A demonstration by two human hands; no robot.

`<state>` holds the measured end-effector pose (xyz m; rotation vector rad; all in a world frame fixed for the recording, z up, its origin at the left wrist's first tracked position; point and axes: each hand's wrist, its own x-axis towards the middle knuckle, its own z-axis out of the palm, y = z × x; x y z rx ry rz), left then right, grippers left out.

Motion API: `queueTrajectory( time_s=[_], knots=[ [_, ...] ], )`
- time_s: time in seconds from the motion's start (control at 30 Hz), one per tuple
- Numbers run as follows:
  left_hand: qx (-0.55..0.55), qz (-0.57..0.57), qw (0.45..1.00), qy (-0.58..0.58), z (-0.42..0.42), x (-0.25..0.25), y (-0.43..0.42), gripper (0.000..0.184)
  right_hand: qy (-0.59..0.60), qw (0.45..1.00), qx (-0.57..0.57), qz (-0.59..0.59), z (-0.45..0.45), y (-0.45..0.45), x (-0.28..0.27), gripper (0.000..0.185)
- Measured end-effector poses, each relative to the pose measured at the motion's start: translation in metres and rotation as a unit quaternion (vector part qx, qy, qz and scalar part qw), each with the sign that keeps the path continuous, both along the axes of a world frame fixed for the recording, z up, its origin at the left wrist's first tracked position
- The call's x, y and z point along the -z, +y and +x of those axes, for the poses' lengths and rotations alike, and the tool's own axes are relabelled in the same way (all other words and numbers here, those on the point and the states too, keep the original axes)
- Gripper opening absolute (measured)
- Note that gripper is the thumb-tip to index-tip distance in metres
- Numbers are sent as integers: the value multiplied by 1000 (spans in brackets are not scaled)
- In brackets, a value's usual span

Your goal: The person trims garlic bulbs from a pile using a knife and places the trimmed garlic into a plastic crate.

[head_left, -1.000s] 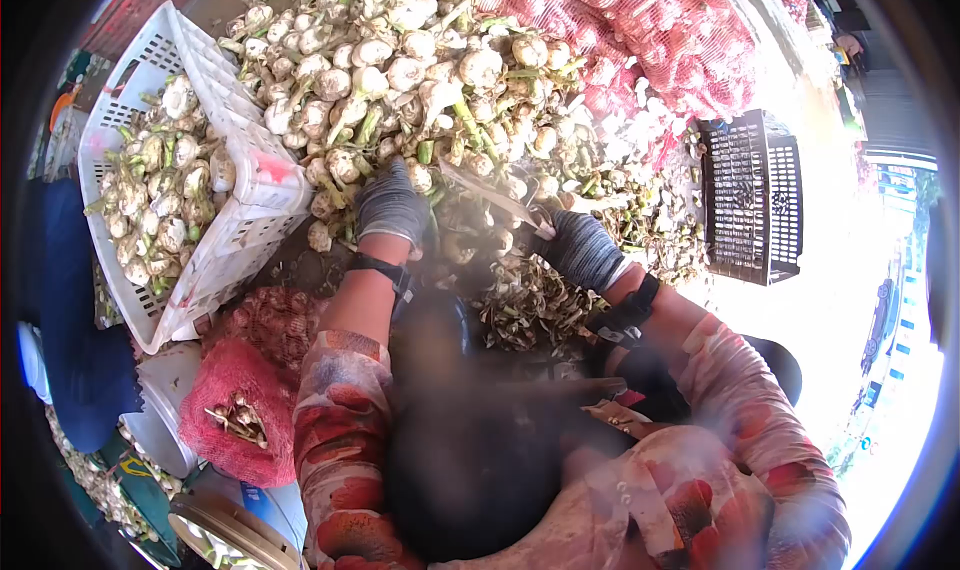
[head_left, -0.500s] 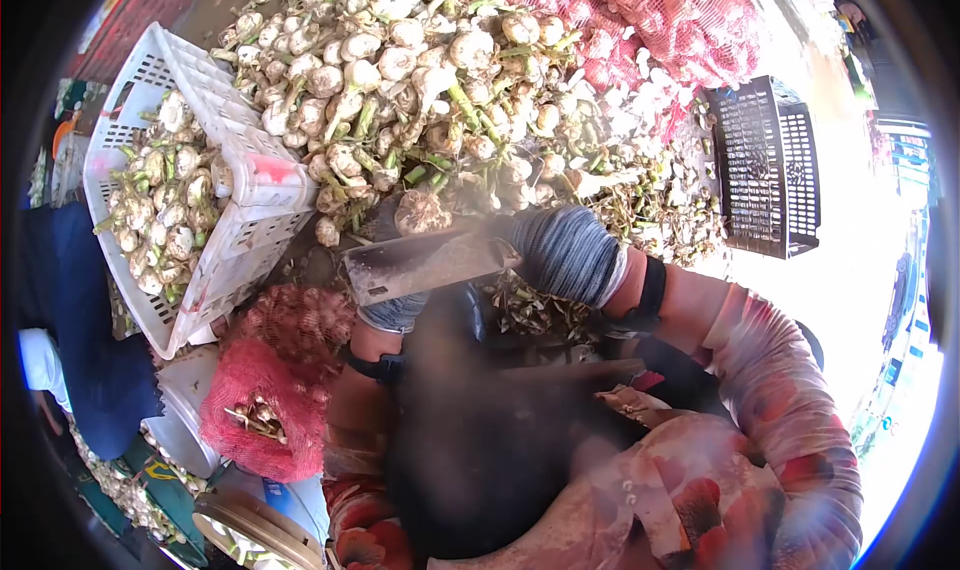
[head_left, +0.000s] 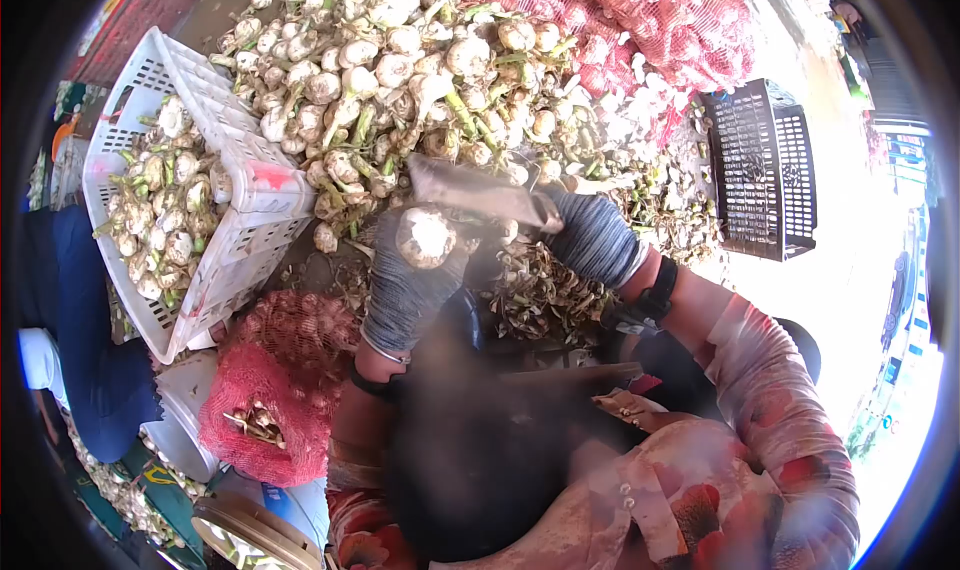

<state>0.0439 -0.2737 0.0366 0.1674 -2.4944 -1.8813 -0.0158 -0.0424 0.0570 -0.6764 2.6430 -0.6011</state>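
Note:
My left hand [head_left: 408,295], in a grey knit glove, is closed around a garlic bulb [head_left: 424,236] whose pale round face shows toward me. In my gloved right hand [head_left: 592,232] is the handle of a cleaver [head_left: 470,192]. Its broad blade points left and lies just above and beyond the bulb, partly over the heap behind. Whether blade and bulb touch I cannot tell. A large heap of garlic bulbs [head_left: 370,80] with green stem stubs spreads in front of both hands.
A white plastic crate [head_left: 270,175] full of garlic stands left. Red mesh sacks [head_left: 670,25] lie at the back, another red mesh sack [head_left: 300,370] at lower left. A black crate [head_left: 760,170] sits right. Stem and skin trimmings [head_left: 545,295] lie below my hands. A person's dark sleeve [head_left: 85,320] shows far left.
The cleaver has moved up and to the right, uncovering my left hand. My left hand has risen with the garlic bulb, whose pale face now shows.

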Motion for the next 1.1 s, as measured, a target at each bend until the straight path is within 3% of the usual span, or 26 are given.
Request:
queueTrajectory(
  time_s=[0.03,0.13,0.23,0.27,0.3,0.37,0.4,0.43,0.5,0.53,0.63,0.7,0.73,0.77,0.8,0.83,0.9,0.93,1.0,1.03,1.07,1.1],
  knots=[
    [2,-71,994,84,4,8,0,65,23,998,-52,-17,7,-6,5,21],
    [209,-295,918,163,49,104,-44,53,17,990,-106,-87,13,-26,-25,22],
    [239,-437,855,144,80,205,-83,53,33,981,-136,-131,15,-28,-23,23],
    [246,-482,830,137,83,218,-87,53,28,984,-136,-115,15,-28,-20,23],
    [245,-482,830,138,82,213,-83,53,25,985,-137,-99,14,-27,-17,23],
    [194,-208,959,-1,74,180,-60,50,38,987,-129,-88,15,-23,-2,22],
    [159,-61,983,-69,66,156,-46,48,52,988,-123,-77,14,-21,1,22],
    [119,87,980,-135,59,131,-33,46,56,988,-124,-78,11,-21,0,22],
    [77,232,949,-199,44,80,-18,45,37,989,-144,-18,10,-21,-4,19],
    [113,10,993,-33,33,51,-13,46,37,988,-124,-81,10,-15,17,19],
    [142,-129,976,106,7,23,-4,49,64,989,-117,-58,-2,-4,30,20],
    [147,31,988,-33,4,20,-1,50,47,992,-120,-5,-5,6,34,20],
    [23,105,994,-18,12,9,8,55,29,998,-59,26,-14,19,55,20],
    [20,102,994,-13,10,5,5,55,12,998,2,54,-21,25,66,20],
    [33,111,993,-9,7,4,2,57,-57,994,42,78,-24,19,33,20],
    [42,122,992,-6,5,1,2,59,-112,982,136,-61,-18,22,58,27],
    [53,78,995,15,-7,2,6,61,-256,893,183,-321,1,17,70,39],
    [86,-13,996,37,-15,4,9,65,-249,891,150,-349,4,2,67,44],
    [137,-214,953,162,-23,-2,11,79,-388,844,152,-338,3,-20,23,48],
    [142,-305,913,230,-27,-5,12,87,-305,893,131,-304,3,-33,16,48],
    [112,-132,965,196,-24,-2,13,87,-290,896,108,-319,-1,-33,21,47],
    [95,-39,983,154,-19,11,13,84,-275,898,86,-333,-3,-34,26,46]
  ],
)
